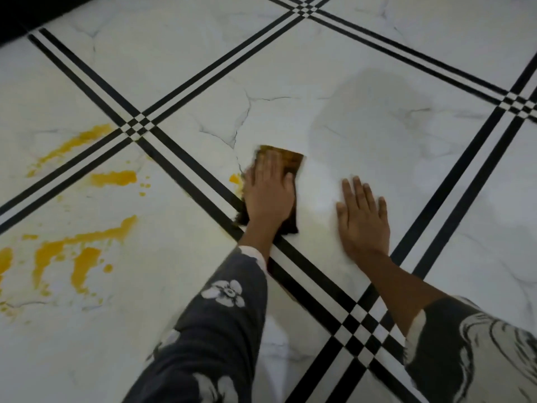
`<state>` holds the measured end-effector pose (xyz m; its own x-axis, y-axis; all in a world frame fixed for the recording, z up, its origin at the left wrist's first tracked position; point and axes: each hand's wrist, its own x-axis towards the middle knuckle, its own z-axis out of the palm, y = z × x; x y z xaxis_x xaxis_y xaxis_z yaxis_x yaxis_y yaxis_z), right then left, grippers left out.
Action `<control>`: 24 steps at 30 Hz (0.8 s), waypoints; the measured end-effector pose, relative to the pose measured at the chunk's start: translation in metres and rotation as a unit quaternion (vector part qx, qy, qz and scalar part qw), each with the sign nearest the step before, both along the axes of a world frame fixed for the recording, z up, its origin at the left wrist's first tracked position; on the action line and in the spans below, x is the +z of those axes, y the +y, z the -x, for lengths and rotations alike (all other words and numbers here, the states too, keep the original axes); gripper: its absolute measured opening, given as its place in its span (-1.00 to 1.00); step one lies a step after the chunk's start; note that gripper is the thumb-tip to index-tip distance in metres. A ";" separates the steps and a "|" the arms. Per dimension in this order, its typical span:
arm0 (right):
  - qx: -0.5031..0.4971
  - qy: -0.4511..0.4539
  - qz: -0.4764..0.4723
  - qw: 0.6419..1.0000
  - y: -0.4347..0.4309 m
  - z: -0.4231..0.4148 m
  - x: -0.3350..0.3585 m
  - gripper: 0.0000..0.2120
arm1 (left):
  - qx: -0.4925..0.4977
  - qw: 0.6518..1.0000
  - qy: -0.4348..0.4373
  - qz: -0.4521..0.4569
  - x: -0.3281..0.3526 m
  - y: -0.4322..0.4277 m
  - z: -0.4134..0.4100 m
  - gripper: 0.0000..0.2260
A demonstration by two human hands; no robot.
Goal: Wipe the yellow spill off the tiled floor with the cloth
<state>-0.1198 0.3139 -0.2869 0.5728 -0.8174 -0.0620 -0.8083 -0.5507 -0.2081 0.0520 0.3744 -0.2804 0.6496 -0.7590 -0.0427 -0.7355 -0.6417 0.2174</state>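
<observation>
A dark brown cloth (pixel 290 162) lies flat on the white marble floor tile (pixel 363 126). My left hand (pixel 268 193) presses down on it with fingers spread, covering most of it. A small patch of the yellow spill (pixel 235 179) shows just left of the cloth, next to the black stripe. Larger yellow smears (pixel 113 178) and streaks (pixel 84 263) spread over the tiles to the left, with one more streak (pixel 84 141) farther back. My right hand (pixel 363 216) rests flat on the floor to the right of the cloth, palm down and holding nothing.
Double black stripes (pixel 180 158) cross the floor diagonally and meet in checkered corners (pixel 136 128). A dull damp-looking patch (pixel 377 112) lies beyond my hands. A dark edge (pixel 17 16) runs along the top left corner. Both my patterned dark sleeves (pixel 215 330) reach in from below.
</observation>
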 end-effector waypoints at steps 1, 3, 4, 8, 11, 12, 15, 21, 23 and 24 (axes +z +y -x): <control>0.001 -0.003 0.003 1.000 0.001 -0.001 0.000 -0.44 | 0.026 1.000 -0.007 -0.007 -0.001 0.004 -0.018 -0.48; -0.001 -0.009 0.008 1.000 0.002 -0.001 0.000 -0.43 | 0.083 0.996 -0.005 -0.012 -0.003 0.023 -0.040 -0.48; -0.002 -0.010 0.006 1.000 0.002 -0.001 0.001 -0.43 | 0.115 0.993 -0.001 -0.010 -0.002 0.034 -0.039 -0.48; -0.006 -0.002 0.000 1.000 0.001 -0.001 0.003 -0.44 | 0.159 0.987 -0.001 -0.003 0.002 0.041 0.023 -0.44; 0.000 0.002 0.003 1.000 0.002 -0.001 0.002 -0.44 | 0.047 0.999 0.017 -0.001 0.004 0.015 0.038 -0.44; 0.002 0.000 0.003 1.000 0.001 -0.001 0.002 -0.44 | 0.022 0.999 0.022 -0.011 0.004 0.007 0.023 -0.45; 0.005 -0.004 -0.002 1.000 0.001 0.000 0.002 -0.44 | 0.040 0.999 -0.002 -0.011 0.003 0.009 -0.042 -0.47; -0.007 -0.006 -0.009 1.000 0.001 -0.001 0.003 -0.49 | 0.197 0.980 0.006 0.010 -0.001 0.080 -0.037 -0.45; -0.002 -0.003 -0.008 1.000 0.001 -0.001 0.003 -0.51 | 0.180 0.984 0.003 0.011 -0.001 0.078 0.004 -0.44; 0.002 0.000 -0.006 1.000 0.000 0.001 0.002 -0.51 | 0.133 0.991 -0.007 0.009 -0.001 0.071 0.018 -0.43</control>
<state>-0.1206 0.3139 -0.2850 0.5760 -0.8144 -0.0706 -0.8060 -0.5514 -0.2151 0.0345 0.4458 -0.2814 0.8271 -0.5616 -0.0214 -0.5439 -0.8094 0.2216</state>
